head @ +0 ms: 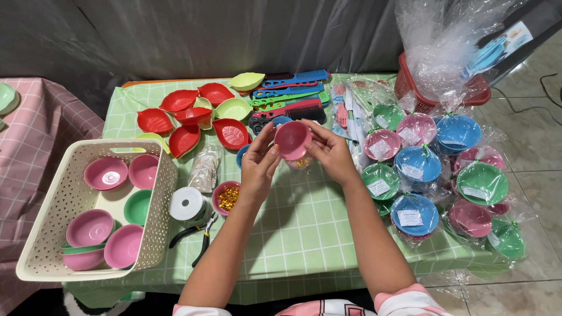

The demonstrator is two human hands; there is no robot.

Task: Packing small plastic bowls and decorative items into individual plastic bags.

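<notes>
Pink bowl [293, 139] is pinched at its rim between left hand [259, 167] and right hand [331, 153], both curled partly closed on it, held in the air above the green checked table [304, 228]. The grip looks light, so it could slip and knock the small cup of gold beads [227, 198], below-left of the bowl, scattering them.

- One cream perforated plastic basket [44, 234], holding five pink plastic bowls [106, 173] and two green ones [138, 207].
- Six red leaf-shaped plastic dishes [154, 120].
- One pink plastic bowl held up in two hands [293, 139].
- One roll of white tape [187, 203].
- One pair of black-handled pliers [196, 234].
- One small pink bowl of gold pieces [227, 198].
</notes>
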